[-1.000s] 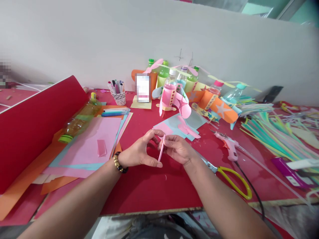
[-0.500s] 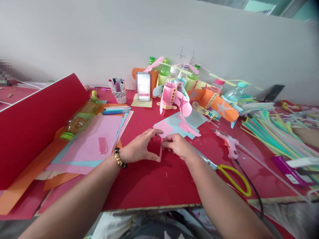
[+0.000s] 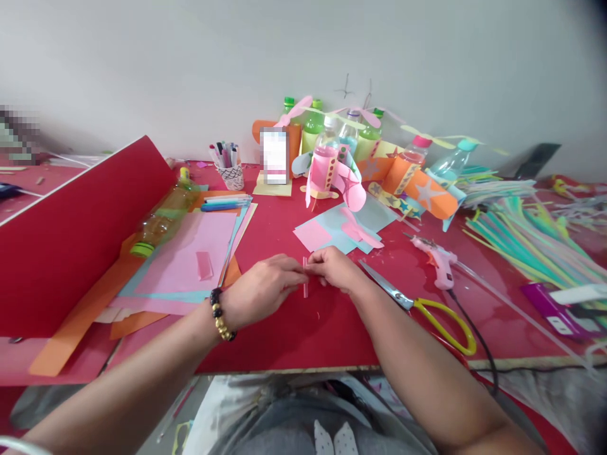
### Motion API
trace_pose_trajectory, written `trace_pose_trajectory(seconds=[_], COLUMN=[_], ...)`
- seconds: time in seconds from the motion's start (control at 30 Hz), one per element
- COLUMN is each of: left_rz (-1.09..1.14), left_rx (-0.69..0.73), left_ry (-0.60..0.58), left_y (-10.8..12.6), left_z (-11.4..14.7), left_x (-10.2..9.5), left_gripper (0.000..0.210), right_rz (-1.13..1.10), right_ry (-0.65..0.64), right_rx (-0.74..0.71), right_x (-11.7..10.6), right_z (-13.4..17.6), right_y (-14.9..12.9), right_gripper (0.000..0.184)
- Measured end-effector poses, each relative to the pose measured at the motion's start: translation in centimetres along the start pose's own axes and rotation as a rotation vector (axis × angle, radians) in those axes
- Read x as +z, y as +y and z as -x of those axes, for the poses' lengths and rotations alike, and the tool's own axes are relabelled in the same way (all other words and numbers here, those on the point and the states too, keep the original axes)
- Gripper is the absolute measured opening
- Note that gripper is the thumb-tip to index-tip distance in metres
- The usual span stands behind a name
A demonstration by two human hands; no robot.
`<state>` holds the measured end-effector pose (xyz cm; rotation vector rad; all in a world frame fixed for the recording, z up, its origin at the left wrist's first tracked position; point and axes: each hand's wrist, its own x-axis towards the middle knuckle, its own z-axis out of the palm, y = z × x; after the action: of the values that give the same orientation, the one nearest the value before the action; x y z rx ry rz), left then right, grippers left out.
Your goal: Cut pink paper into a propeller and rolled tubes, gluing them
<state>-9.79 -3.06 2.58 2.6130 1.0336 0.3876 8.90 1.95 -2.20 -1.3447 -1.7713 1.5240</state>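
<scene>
A small narrow pink strip [image 3: 305, 289], perhaps folded paper, stands roughly lengthwise between my two hands, low over the red table. My left hand [image 3: 271, 283], with a beaded bracelet on its wrist, pinches it from the left. From the other side, the thumb and fingers of my right hand [image 3: 334, 270] pinch it near its upper part. Just beyond lie light blue and pink paper pieces [image 3: 313, 235]. Scissors [image 3: 441, 319] with yellow handles rest beside my right forearm.
Coloured paper sheets [image 3: 190, 240] and a plastic bottle [image 3: 164, 218] lie on the left. Decorated bottle planes [image 3: 327, 167], a phone [image 3: 274, 158] and a pen cup [image 3: 230, 175] stand at the back. A pink glue gun [image 3: 439, 262] and many plastic straws [image 3: 516, 243] lie right.
My left hand has closed from a wide curve around the pink strip to a pinch on it, fingers now near my right fingertips. The camera view has shifted slightly.
</scene>
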Motion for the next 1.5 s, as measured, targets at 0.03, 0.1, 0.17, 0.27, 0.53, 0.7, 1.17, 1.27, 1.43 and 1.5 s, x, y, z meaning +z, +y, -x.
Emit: trace_pose_trajectory(seconds=[0.03,0.1,0.17,0.27,0.53,0.7,1.17,1.27,1.43,1.5], left_rz=[-0.03,-0.097,-0.14,-0.165,-0.172,-0.12,-0.054,-0.037,-0.022,-0.011], left_rx=[0.036,0.106,0.146,0.152,0.178,0.192,0.125,0.124,0.116,0.116], left_ry=[-0.011,-0.049,-0.064,-0.061,-0.035,-0.013,-0.096,-0.106,-0.112,-0.107], left_y=[-0.1,-0.6,-1.3,-1.8,-1.4,-1.5,-1.7,-1.7,-1.7,-1.7], left_z=[0.5,1.3,1.9,2.3,2.5,2.6,2.8,2.8,2.8,2.7], left_x=[0.5,1.7,2.6,3.4,3.4,3.5,3.5,3.5,3.3,3.2], left_gripper=[0.033,0.036,0.036,0.036,0.031,0.031,0.039,0.04,0.039,0.039], right_rz=[0.031,0.086,0.138,0.237,0.399,0.459,0.601,0.666,0.774,0.805], right_ry=[0.001,0.007,0.009,0.02,0.037,0.096,0.097,0.051,0.04,0.043], right_rx=[0.008,0.028,0.035,0.025,-0.116,-0.145,-0.286,-0.302,-0.308,-0.309], right_x=[0.1,0.3,0.3,0.4,1.6,2.1,0.4,0.5,0.7,0.7], right_z=[0.0,0.0,0.0,0.1,-0.1,0.0,1.0,1.1,1.0,1.0], right_y=[0.1,0.1,-0.1,-0.6,-0.7,-0.5,-1.3,-1.4,-1.1,-1.1], right_gripper=[0.019,0.02,0.022,0.023,0.016,0.013,0.022,0.022,0.019,0.019])
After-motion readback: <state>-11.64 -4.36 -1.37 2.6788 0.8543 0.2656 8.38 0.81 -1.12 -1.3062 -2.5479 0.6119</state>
